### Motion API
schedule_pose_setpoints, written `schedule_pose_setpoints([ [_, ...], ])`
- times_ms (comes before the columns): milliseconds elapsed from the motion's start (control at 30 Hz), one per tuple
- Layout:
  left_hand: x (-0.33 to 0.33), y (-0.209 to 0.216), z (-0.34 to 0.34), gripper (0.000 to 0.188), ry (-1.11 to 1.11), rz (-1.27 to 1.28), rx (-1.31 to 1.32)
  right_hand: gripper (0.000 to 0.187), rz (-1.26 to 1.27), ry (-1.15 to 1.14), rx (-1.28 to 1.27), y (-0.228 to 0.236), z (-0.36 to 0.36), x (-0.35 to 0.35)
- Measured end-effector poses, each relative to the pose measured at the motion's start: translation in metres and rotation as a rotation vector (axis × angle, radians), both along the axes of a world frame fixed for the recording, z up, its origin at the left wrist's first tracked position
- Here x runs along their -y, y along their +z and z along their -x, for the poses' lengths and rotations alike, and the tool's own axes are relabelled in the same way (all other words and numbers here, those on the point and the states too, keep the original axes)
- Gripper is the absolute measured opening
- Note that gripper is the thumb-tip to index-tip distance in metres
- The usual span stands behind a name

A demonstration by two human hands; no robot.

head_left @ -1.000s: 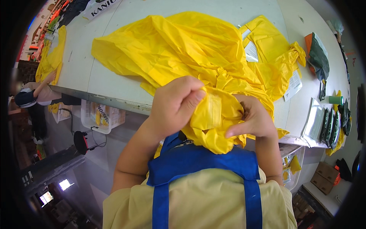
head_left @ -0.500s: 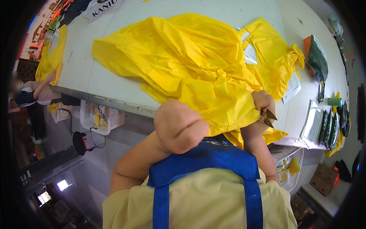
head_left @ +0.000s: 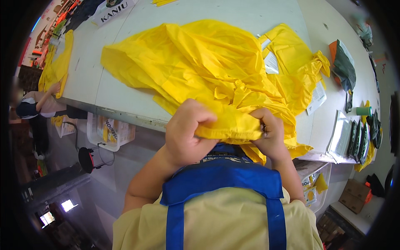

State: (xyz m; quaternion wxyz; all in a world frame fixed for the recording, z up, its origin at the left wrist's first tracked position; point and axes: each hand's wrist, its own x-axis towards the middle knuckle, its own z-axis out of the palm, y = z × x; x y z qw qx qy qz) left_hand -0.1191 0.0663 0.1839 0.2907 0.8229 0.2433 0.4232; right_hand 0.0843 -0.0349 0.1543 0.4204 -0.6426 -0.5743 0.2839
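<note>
Clear plastic bin under the bench edge at 9 o'clock, holding yellow printed packets. Second clear bin below the bench at 4 o'clock, also with yellow packets. Cardboard box on the floor at 4 o'clock; contents not visible.

White bench running across the upper frame, grey floor beneath. Another person seated at 9 o'clock, beside a second yellow fabric piece draped on the bench end.

Large yellow garment spread over the bench centre, near edge pulled off the bench toward the chest. Left hand at 6 o'clock, fingers clamped on the folded yellow edge. Right hand just beside it at 5 o'clock, fingers likewise pinched shut on the same fold.

Count: two hands, two bins, one box, two white paper slips at 2 o'clock, one green cup at 3 o'clock, one row of dark flat packets at 3 o'clock, number unclear.
</note>
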Motion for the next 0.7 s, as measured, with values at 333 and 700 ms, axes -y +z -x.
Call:
schedule_pose_setpoints([
  [333,-0.001,-0.045,0.012,0.027,0.093,0.519,0.004,0.029,0.156,0.277,-0.196,0.009,0.000,-0.006],
  [700,-0.048,-0.115,0.040,0.063,0.411,0.785,-0.189,0.033,-0.553,-0.137,-0.957,0.136,-0.320,-0.051],
])
